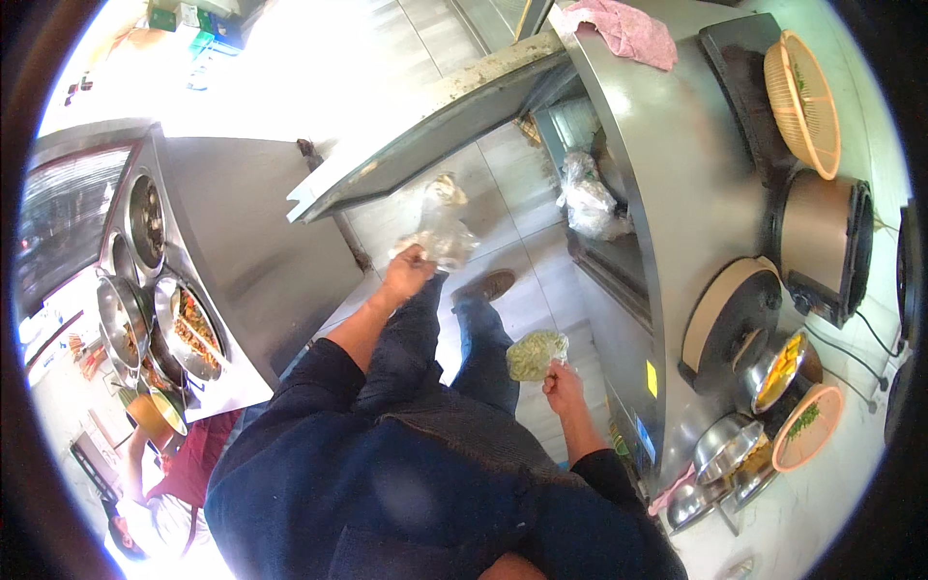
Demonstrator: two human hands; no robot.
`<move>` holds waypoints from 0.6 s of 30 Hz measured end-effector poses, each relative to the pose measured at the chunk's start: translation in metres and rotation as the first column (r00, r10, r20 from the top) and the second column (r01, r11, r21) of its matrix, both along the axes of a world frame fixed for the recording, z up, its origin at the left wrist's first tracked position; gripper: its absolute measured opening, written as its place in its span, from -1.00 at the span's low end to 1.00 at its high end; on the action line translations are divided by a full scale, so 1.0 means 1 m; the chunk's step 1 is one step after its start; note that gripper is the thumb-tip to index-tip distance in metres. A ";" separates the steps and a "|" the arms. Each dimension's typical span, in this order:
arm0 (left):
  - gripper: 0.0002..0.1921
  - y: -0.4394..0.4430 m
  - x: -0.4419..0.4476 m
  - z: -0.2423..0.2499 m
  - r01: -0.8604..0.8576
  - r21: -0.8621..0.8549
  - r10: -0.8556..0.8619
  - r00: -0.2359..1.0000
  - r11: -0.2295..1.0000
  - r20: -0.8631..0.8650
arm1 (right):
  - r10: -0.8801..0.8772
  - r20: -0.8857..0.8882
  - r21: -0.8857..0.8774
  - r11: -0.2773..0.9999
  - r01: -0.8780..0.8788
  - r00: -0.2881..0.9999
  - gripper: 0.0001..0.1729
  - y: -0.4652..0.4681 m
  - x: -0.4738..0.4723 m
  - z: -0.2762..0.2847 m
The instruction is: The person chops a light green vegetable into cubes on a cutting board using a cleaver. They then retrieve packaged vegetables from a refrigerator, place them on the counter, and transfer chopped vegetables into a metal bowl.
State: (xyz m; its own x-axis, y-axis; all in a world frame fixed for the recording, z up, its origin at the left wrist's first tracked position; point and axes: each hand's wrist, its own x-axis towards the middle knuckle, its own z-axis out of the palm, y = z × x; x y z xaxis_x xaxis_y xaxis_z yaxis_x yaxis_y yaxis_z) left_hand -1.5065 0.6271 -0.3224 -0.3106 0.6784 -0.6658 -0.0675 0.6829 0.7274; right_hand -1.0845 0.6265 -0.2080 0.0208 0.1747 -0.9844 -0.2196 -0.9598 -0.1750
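Note:
My left hand (410, 274) grips a clear plastic bag (449, 243) with pale contents, held low over the floor. In my right hand (564, 388) is the gathered top of a second clear bag (535, 355), filled with green pieces that may be beans. Ahead and to the right, a steel undercounter cabinet stands with its door (428, 130) swung out. Inside the cabinet opening lies a bundle of whitish plastic bags (589, 196), which neither hand touches.
On the steel worktop (652, 145) at right stand a round lidded cooker (732, 326), steel bowls (725, 442), orange baskets (805, 109) and a pink cloth (631, 32). At left, a counter holds food pans (190, 326). A person (174, 500) works beyond it.

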 end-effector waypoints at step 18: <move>-0.76 -0.120 -0.114 0.045 -0.059 -0.376 -0.052 0.959 0.925 -0.277 | 0.112 0.499 0.526 0.748 -0.404 0.859 -0.90 0.122 -0.058 0.187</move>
State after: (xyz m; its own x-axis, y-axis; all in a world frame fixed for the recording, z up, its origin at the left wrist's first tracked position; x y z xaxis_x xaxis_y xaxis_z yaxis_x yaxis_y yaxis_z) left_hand -1.6210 0.5069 -0.2774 -0.5212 0.3923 -0.7579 0.0957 0.9093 0.4049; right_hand -1.1429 0.7481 -0.0213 0.2572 0.7767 -0.5750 0.2538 -0.6284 -0.7353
